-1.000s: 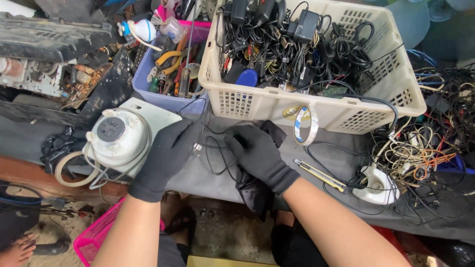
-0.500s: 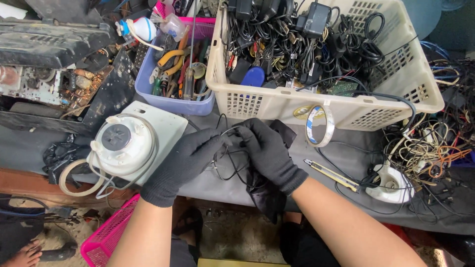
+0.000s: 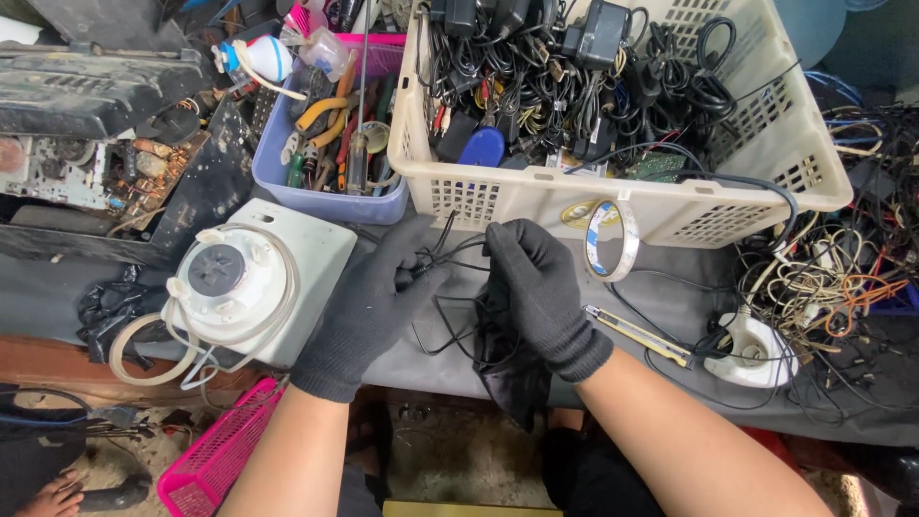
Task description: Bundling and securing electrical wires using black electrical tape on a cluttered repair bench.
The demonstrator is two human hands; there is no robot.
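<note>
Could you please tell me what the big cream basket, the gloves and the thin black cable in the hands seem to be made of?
Basket: looks like moulded plastic, matt cream, with gridded holes in its walls. Gloves on the left hand and right hand: apparently knitted black fabric, dull, creasing at the knuckles. Thin black cable: probably rubber or plastic sheathing, smooth, bending in loose loops.

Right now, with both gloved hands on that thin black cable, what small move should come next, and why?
Probably draw the hands apart to straighten the thin black cable. The left hand pinches it near a small plug, the right hand grips it higher, and slack loops hang tangled between them over the grey table.
</note>
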